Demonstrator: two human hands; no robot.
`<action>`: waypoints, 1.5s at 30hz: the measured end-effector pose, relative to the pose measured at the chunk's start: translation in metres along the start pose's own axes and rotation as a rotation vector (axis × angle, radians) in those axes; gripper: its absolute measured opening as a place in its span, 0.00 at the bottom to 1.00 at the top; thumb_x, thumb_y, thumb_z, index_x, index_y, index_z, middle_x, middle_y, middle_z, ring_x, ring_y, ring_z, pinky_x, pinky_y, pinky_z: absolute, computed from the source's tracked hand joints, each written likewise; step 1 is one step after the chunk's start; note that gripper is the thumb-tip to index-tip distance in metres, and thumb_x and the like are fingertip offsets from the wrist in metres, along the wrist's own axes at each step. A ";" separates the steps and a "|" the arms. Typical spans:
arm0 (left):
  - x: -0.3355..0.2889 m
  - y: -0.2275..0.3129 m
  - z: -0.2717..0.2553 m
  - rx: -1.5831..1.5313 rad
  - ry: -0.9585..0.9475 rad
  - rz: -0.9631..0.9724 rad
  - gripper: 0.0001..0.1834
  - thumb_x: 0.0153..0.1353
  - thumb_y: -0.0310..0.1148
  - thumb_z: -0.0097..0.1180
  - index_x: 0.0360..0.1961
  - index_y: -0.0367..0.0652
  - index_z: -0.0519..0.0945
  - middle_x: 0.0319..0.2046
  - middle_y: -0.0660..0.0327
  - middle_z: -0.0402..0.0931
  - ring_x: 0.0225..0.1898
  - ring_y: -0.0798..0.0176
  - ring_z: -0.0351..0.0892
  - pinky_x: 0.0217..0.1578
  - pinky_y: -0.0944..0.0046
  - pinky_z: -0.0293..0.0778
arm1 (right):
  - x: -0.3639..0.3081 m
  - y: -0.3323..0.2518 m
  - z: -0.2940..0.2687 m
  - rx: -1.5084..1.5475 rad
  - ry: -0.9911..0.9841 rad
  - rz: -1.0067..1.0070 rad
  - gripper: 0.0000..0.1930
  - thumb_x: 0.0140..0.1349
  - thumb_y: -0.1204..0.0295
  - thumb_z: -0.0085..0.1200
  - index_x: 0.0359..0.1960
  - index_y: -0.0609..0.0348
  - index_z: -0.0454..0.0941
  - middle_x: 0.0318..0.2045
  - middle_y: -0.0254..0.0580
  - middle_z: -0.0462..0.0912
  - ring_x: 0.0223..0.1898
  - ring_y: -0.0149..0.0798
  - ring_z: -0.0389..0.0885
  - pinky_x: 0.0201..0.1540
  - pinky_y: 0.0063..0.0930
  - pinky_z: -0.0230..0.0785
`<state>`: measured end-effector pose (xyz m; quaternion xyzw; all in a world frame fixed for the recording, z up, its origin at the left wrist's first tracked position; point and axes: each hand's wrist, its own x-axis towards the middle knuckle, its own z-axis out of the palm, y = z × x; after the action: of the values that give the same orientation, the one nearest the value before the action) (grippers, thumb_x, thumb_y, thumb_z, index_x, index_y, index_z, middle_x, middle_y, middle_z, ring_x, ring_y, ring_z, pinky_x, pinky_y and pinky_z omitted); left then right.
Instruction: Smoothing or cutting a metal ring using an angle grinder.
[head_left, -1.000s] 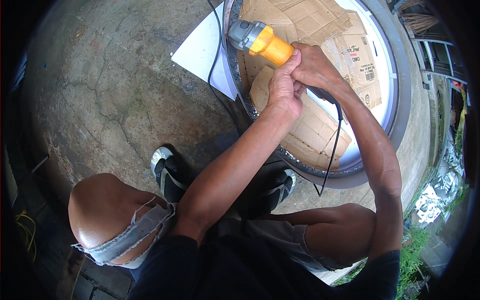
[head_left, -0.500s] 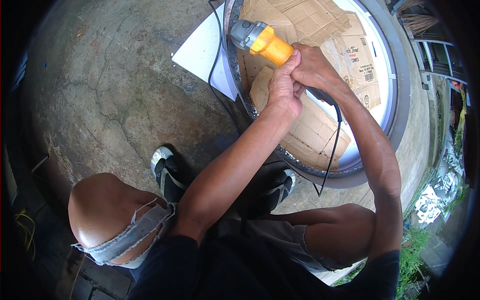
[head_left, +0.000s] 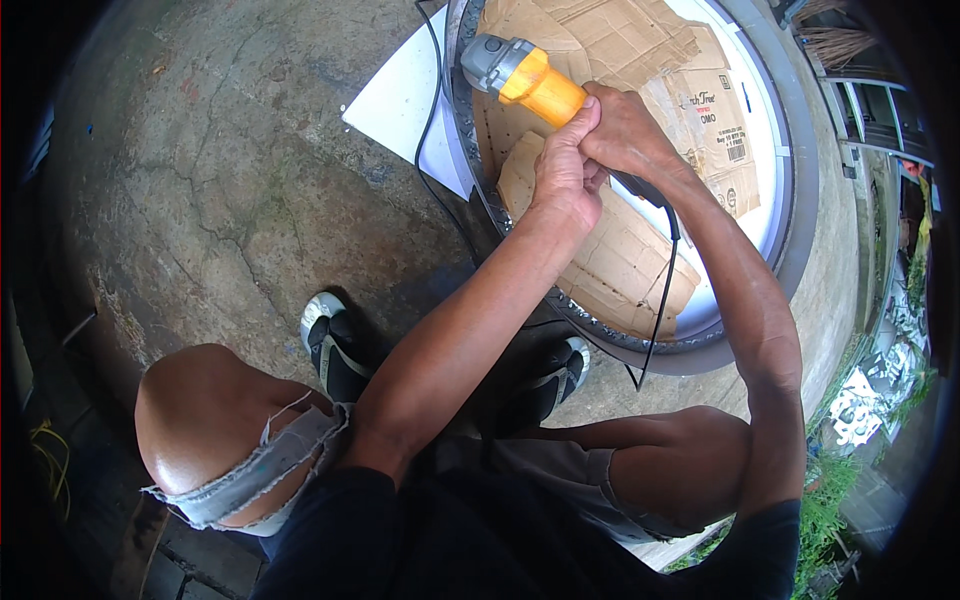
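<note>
Both hands are closed round a yellow angle grinder with a grey metal head. My left hand grips it from the near side, thumb along the body. Wrapped over its rear part is my right hand, touching the left. The grinder's head lies over the left edge of a large round metal ring. Its disc is hidden from view. From the back of the grinder a black cord hangs down past the ring. Flattened brown cardboard lies inside the ring on a white surface.
A white sheet lies on the concrete floor left of the ring, with the cord across it. My shoes stand close to the ring's near edge. Metal scraps and green plants are at the right.
Almost nothing differs. The grinder's head has shifted very slightly, and the cord hangs a little further left. Both hands keep their grip.
</note>
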<state>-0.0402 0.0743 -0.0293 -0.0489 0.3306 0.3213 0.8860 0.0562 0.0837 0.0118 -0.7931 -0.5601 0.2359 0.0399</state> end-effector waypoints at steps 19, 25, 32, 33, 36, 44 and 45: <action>-0.004 0.003 -0.001 0.005 -0.007 0.002 0.32 0.54 0.48 0.70 0.55 0.43 0.74 0.48 0.57 0.77 0.54 0.57 0.74 0.64 0.54 0.59 | 0.004 -0.004 -0.001 -0.022 -0.005 0.002 0.17 0.47 0.69 0.58 0.38 0.66 0.77 0.33 0.60 0.84 0.39 0.59 0.85 0.41 0.47 0.77; -0.008 0.004 0.001 0.012 -0.003 -0.010 0.34 0.53 0.49 0.70 0.56 0.43 0.73 0.51 0.54 0.76 0.57 0.54 0.72 0.67 0.51 0.54 | 0.000 -0.008 -0.006 -0.026 -0.029 -0.002 0.16 0.50 0.70 0.59 0.41 0.65 0.79 0.35 0.59 0.84 0.39 0.55 0.85 0.42 0.43 0.77; -0.010 0.004 0.002 0.023 -0.027 -0.005 0.37 0.53 0.50 0.70 0.59 0.43 0.71 0.55 0.51 0.73 0.62 0.51 0.67 0.69 0.48 0.50 | 0.001 -0.010 -0.010 -0.072 -0.078 0.006 0.16 0.50 0.71 0.58 0.42 0.65 0.79 0.36 0.60 0.84 0.40 0.55 0.85 0.43 0.43 0.77; -0.011 0.003 0.002 0.023 -0.027 -0.004 0.37 0.53 0.50 0.70 0.59 0.43 0.71 0.55 0.51 0.73 0.62 0.51 0.67 0.69 0.48 0.50 | 0.001 -0.010 -0.010 -0.069 -0.087 0.001 0.16 0.50 0.71 0.58 0.41 0.65 0.79 0.36 0.60 0.84 0.41 0.55 0.85 0.43 0.43 0.77; -0.010 0.002 0.003 0.017 -0.012 -0.018 0.38 0.52 0.51 0.70 0.59 0.43 0.71 0.55 0.51 0.73 0.62 0.51 0.68 0.69 0.48 0.50 | 0.000 -0.007 -0.008 -0.034 -0.047 -0.036 0.17 0.47 0.69 0.58 0.39 0.65 0.80 0.32 0.60 0.84 0.40 0.57 0.85 0.44 0.45 0.78; -0.008 0.003 0.001 0.062 -0.008 -0.033 0.36 0.53 0.50 0.71 0.57 0.43 0.72 0.52 0.56 0.75 0.58 0.54 0.71 0.65 0.51 0.58 | -0.006 -0.007 -0.012 0.005 -0.050 -0.019 0.16 0.47 0.70 0.58 0.37 0.66 0.79 0.34 0.61 0.84 0.39 0.58 0.85 0.43 0.45 0.77; -0.008 0.000 0.002 0.060 -0.009 -0.035 0.36 0.53 0.50 0.71 0.57 0.43 0.72 0.52 0.56 0.75 0.58 0.54 0.71 0.65 0.51 0.58 | -0.009 -0.007 -0.013 0.021 -0.027 -0.019 0.16 0.47 0.69 0.59 0.37 0.66 0.79 0.34 0.62 0.84 0.39 0.58 0.85 0.43 0.45 0.77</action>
<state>-0.0436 0.0705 -0.0226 -0.0266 0.3352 0.2958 0.8941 0.0536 0.0807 0.0280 -0.7839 -0.5657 0.2523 0.0429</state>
